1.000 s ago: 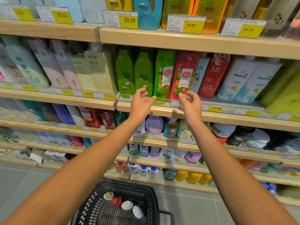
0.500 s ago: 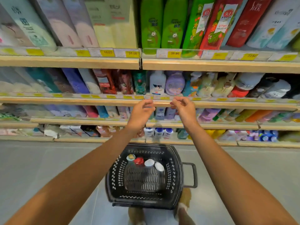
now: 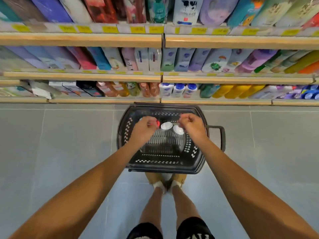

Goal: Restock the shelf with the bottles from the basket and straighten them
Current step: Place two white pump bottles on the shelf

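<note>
A black plastic basket point(image 3: 162, 167) stands on the floor just in front of my feet. Bottles stand upright at its far end, showing a red cap point(image 3: 158, 123) and two white caps point(image 3: 166, 125) point(image 3: 178, 129). My left hand point(image 3: 144, 131) hovers over the left bottles with its fingers curled down by the red cap. My right hand point(image 3: 194, 126) is curled beside the right white cap. The backs of both hands hide the fingertips, so any grip is unseen. Another cap at the left is mostly hidden under my left hand.
Wooden shelves point(image 3: 241, 43) packed with bottles rise behind the basket; the lowest one point(image 3: 215, 101) sits close to the basket's far rim. The basket's handle point(image 3: 222, 135) sticks out to the right. Grey floor tiles point(image 3: 60, 144) lie on both sides.
The view has tilted down from the shelves to the floor. Both hands have dropped from the shelf edge into the basket, over the bottle caps.
</note>
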`<state>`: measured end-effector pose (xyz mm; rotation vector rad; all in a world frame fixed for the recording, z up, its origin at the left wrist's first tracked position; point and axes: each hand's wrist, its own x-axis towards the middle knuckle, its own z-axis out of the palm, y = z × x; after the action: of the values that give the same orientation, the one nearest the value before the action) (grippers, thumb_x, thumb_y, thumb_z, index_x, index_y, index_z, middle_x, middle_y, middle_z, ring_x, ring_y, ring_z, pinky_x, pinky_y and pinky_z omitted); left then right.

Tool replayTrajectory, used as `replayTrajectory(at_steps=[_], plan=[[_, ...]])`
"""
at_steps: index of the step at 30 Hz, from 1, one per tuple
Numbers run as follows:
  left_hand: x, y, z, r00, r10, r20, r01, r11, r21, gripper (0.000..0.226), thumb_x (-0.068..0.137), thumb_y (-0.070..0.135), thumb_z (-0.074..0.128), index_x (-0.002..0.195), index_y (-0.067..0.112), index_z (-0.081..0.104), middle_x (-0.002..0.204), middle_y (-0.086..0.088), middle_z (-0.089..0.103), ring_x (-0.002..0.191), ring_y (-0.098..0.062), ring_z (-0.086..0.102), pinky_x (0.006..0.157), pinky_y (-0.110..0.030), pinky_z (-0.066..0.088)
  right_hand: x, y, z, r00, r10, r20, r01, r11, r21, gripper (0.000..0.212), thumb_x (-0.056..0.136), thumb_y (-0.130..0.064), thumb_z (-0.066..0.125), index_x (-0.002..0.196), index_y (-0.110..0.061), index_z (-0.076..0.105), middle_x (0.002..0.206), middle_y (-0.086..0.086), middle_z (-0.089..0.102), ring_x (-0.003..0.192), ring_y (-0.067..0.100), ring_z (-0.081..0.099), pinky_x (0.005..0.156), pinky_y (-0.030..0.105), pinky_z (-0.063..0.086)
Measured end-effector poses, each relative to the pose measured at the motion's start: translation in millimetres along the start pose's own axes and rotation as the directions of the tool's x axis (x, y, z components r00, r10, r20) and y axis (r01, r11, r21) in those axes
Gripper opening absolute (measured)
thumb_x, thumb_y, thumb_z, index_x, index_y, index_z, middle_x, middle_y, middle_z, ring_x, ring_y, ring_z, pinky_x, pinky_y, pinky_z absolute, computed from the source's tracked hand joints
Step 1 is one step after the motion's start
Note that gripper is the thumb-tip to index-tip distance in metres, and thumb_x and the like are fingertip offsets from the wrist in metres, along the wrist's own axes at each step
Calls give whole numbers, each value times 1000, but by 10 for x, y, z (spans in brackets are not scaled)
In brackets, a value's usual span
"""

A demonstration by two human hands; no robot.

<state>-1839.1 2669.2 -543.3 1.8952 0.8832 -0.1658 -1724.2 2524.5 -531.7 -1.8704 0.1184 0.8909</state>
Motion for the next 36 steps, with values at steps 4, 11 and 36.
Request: replayTrajectory(at_steps=[4, 11, 36], plan=[[141, -569, 459, 995, -23, 101, 9, 991, 135, 16, 94, 4, 48, 95, 15, 59, 82, 6, 49, 75, -4, 45, 66, -17, 38, 302, 718, 164, 996, 86, 9, -86, 996, -17, 13, 87, 12, 48, 93, 9, 60, 77, 15, 55, 69, 14, 59, 62, 18, 47], [571, -1452, 1316, 960, -251, 125, 258, 965, -41, 43, 90, 17, 61, 131, 14, 49, 128, 0, 54, 117, -15, 51, 102, -28, 39, 897, 1851, 315, 982, 189, 5, -186, 968, -169, 22, 89, 7, 49, 81, -14, 54, 74, 7, 58, 63, 12, 56, 44, 7, 40], [2027, -2853, 2725, 995, -62, -73, 45, 974, -220, 77, 82, 19, 72, 145, 21, 28, 146, 3, 39, 133, -7, 34, 105, -11, 25, 2591, 3533, 535, 991, -25, -130, 6, 989, -145, 74, 78, -5, 73, 141, -20, 36, 131, -8, 46, 122, 4, 40, 96, 4, 35]])
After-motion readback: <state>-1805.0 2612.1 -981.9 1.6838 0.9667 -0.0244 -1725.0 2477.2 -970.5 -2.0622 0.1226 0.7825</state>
